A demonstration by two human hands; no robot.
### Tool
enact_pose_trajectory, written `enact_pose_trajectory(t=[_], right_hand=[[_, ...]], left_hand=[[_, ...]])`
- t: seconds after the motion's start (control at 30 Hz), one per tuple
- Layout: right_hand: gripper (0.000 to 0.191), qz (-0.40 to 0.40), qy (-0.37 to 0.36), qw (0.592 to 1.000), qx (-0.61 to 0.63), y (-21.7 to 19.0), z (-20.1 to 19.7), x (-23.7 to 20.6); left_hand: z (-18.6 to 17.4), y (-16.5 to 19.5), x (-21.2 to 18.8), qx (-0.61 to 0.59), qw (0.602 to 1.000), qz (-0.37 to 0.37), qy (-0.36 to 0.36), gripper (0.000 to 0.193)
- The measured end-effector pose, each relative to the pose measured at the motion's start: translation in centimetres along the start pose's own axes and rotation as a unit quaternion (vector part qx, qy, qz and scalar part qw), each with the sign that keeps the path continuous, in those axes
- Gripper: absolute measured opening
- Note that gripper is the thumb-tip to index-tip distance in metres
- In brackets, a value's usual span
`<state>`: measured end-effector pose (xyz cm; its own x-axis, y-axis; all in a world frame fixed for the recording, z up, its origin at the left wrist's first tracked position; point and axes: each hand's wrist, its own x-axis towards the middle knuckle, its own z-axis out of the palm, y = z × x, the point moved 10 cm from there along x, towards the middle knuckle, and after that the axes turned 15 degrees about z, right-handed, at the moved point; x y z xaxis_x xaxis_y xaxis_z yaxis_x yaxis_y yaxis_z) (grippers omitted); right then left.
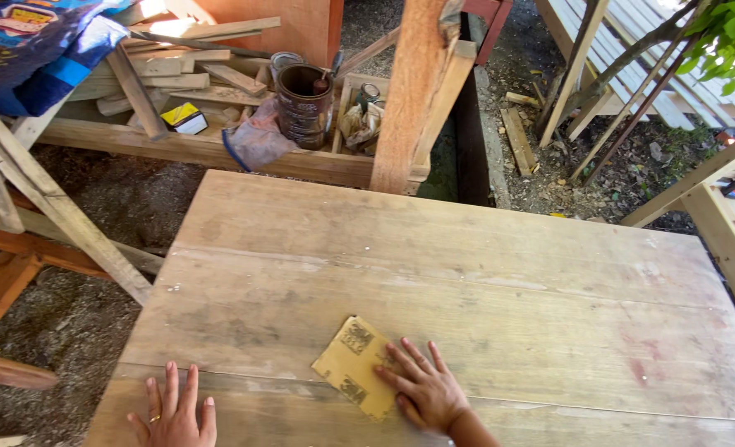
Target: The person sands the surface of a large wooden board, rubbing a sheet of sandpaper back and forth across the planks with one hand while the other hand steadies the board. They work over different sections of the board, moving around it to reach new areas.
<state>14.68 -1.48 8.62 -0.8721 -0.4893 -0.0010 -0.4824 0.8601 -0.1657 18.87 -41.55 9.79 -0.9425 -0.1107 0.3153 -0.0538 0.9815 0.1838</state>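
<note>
While the right hand [423,391] is pressed flat, ungrasping, on sandpaper [352,367] at lower centre, the splayed left hand [173,414] could be splintered by the rough wooden counter [466,273].

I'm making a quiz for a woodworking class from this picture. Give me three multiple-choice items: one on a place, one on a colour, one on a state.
1. Where does the sandpaper sheet lie?
A on the ground
B on the wooden tabletop
C in the tin can

2. What colour is the sheet's upturned back?
A yellowish tan
B blue
C black

3. How is the left hand?
A clenched in a fist
B holding a brush
C flat, fingers spread

Answers:
1 B, it lies on the boards under the right hand.
2 A, it is tan with dark print.
3 C, the palm rests on the near edge.
</note>
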Motion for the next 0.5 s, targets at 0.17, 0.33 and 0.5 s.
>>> enact_pose_trajectory(t=[0.17,0.33,0.5], right_hand=[[0.069,-0.001,-0.012,1.000,-0.026,-0.1,-0.1,0.1],[0.041,-0.032,-0.044,0.998,0.041,-2.3,-0.2,2.4],[0.069,0.153,-0.055,0.985,0.054,-7.2,2.0,9.5]], left_hand=[[-0.9,-4.0,0.3,0.013,1.000,0.003,-0.012,0.073],[-1.2,-4.3,-0.5,-0.016,0.999,-0.018,0.023,0.072],[2.6,-5.9,-1.0,0.076,0.986,-0.051,-0.141,0.072]])
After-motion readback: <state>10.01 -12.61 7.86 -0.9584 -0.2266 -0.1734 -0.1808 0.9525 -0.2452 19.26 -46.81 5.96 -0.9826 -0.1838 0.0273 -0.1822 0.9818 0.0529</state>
